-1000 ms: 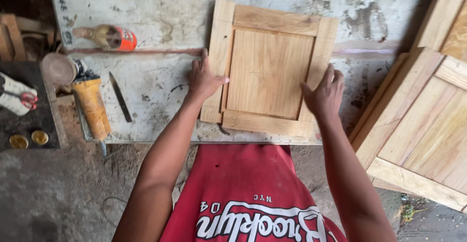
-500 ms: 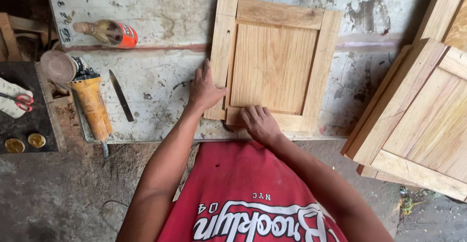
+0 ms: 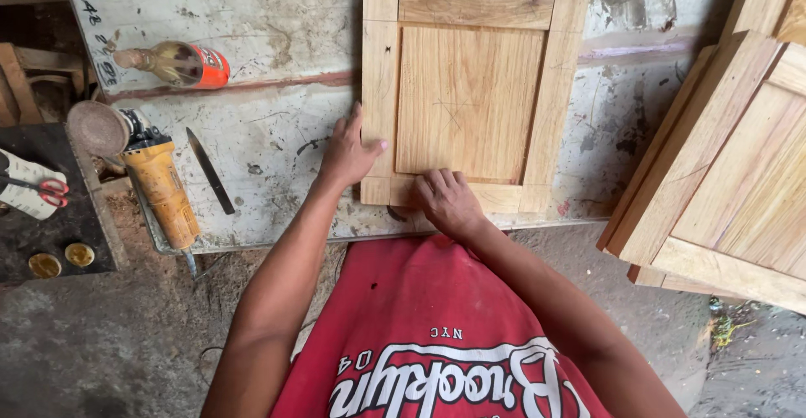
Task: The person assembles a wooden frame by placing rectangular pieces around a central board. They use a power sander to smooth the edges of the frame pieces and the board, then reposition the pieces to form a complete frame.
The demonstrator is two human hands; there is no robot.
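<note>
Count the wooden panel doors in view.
At least 3: one panel door flat on the bench under both hands, one leaning door at right, another door behind it at the top corner. More may be stacked hidden.

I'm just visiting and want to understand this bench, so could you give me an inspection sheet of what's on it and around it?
Surface: worn, scratched grey bench top with paint stains.
Job's things: wooden panel door lying flat near the front edge.
Clutter: yellow angle grinder with sanding disc, dark blade, bottle on its side.
Hands: left hand flat on the door's left frame; right hand pressing its bottom rail.
Cables: short grinder lead hanging off the edge.
Surroundings: stacked wooden doors to the right, red-handled scissors and two round tins to the left, dirt floor.
</note>
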